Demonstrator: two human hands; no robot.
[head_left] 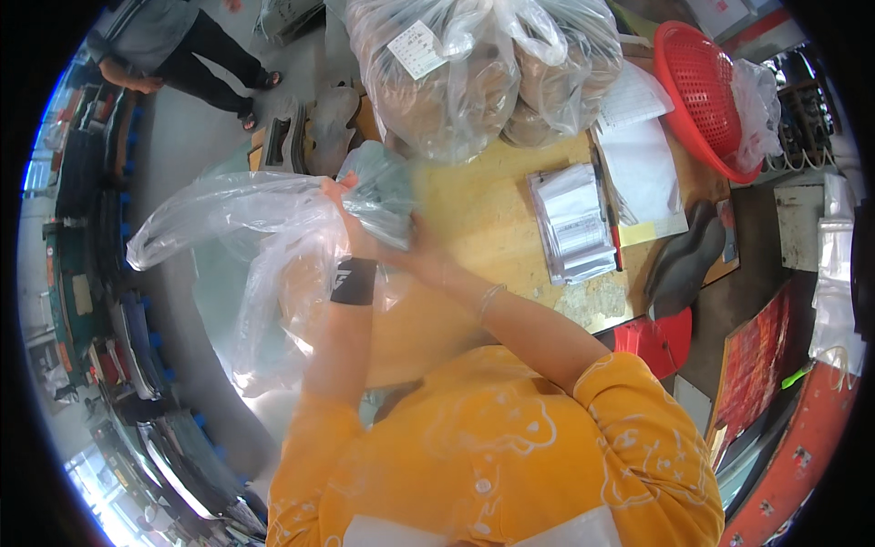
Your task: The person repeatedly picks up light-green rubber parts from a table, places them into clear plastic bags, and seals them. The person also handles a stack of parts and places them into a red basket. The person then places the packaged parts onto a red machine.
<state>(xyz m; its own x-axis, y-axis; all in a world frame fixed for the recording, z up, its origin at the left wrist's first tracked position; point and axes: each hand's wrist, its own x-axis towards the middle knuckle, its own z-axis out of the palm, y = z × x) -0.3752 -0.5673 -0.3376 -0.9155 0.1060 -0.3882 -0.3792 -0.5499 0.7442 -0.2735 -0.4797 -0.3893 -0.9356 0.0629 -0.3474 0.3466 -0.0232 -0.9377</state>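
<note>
Left hand [351,223] curled around bunched clear plastic [378,196] left of centre, right hand [421,258] at its lower edge, grip unclear, 2 filled bags [456,96] top centre

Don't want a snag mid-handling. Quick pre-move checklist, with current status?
1. Both hands at the plastic: ok; left hand and right hand meet at the bunched plastic.
2. Grip secure: cannot tell; fingers partly hidden.
3. Loose plastic gathered: not ok; the clear bag spreads out left of the hands.
4. Filled bags apart from the hands: ok; they sit farther back on the table.
5. Booklet stack away from the hands: ok, off to the right.
6. Other person standing away from the table: ok.
</note>
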